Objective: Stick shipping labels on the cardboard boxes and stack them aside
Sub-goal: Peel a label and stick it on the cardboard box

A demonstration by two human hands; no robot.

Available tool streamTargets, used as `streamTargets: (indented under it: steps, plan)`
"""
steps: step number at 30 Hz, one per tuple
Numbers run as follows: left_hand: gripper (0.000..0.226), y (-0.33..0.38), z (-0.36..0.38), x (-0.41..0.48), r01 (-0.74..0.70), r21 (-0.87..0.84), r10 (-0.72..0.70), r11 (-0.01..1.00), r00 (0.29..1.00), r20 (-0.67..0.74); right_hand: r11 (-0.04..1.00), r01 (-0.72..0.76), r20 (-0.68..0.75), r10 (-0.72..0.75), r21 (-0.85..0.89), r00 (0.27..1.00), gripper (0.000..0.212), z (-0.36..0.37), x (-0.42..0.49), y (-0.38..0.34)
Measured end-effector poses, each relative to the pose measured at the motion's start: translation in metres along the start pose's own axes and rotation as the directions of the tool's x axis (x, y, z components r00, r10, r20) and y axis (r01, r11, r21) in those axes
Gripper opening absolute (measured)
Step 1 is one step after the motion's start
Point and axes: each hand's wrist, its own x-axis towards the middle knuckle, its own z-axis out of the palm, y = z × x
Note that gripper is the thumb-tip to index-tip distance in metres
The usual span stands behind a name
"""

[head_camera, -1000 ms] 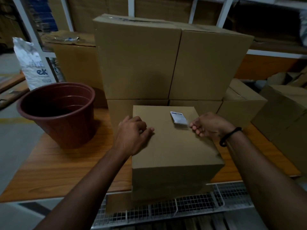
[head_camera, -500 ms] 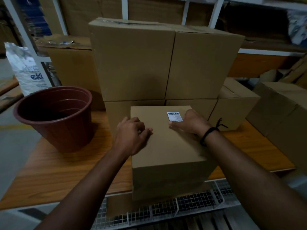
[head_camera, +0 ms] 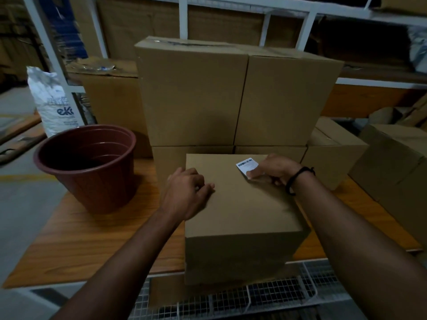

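Labelling step, judged from the layout: the cardboard box [head_camera: 242, 204] sits at the near edge of the bench [head_camera: 80, 239], right in front of the person and with its top face up, so both hands reach it without leaning. The left hand [head_camera: 187, 192] rests on the top near the left edge with its grip curled into a loose fist holding nothing. It looks like a brace to keep the box from sliding while the label gets rubbed down. The right hand [head_camera: 270, 169] is at the far right corner of the top, thumb [head_camera: 251, 174] lying over the near edge of the shipping label [head_camera: 246, 164], other fingers tucked under. I can't tell whether that grip pinches a lifted corner or only presses it flat. The label is small, white and rectangular, with a barcode strip along its far edge. It is skewed slightly to the box edges, and the printed text is too small to read. The box is plain brown with clean faces and sharp corners, and no tape seam shows on top. Stacked boxes [head_camera: 191, 95] stand just behind it, two layers high and touching each other — probably the done pile, though no labels show on them. A red-brown plastic pot [head_camera: 87, 167] stands on the bench to the left, well clear of the box. Stacking not yet started for this one.
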Motion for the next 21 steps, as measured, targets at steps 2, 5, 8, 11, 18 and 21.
streamTargets:
  steps: [2,5,8,11,18,21]
  plan:
    - [0.042,0.001,-0.001,0.000,0.001,-0.006,-0.001,1.000,1.000,-0.002,0.988,-0.025,0.012,0.024,0.150,1.000,0.028,-0.005,0.004,0.001]
    - [0.040,0.001,-0.003,-0.001,0.001,-0.018,-0.001,1.000,1.000,-0.006,0.948,-0.033,0.018,0.029,0.316,0.999,0.024,-0.008,0.008,0.002]
    - [0.040,0.003,-0.006,-0.002,0.005,-0.022,-0.004,1.000,1.000,0.007,0.920,0.053,-0.021,-0.049,0.388,0.999,0.013,-0.007,0.006,0.009]
    - [0.034,0.006,-0.008,-0.001,0.012,-0.009,-0.012,1.000,1.000,0.004,0.903,0.193,-0.139,-0.150,0.384,0.979,0.022,-0.005,0.003,0.021]
    - [0.035,0.023,-0.015,0.018,0.145,0.020,-0.146,0.989,0.983,0.109,0.789,0.236,-0.045,-0.256,0.567,0.966,0.023,0.001,-0.010,0.024]
    - [0.025,0.044,-0.016,0.028,0.355,-0.459,-0.284,0.814,0.934,0.217,0.758,0.213,0.023,-0.287,0.617,0.958,0.021,0.017,-0.012,0.018]
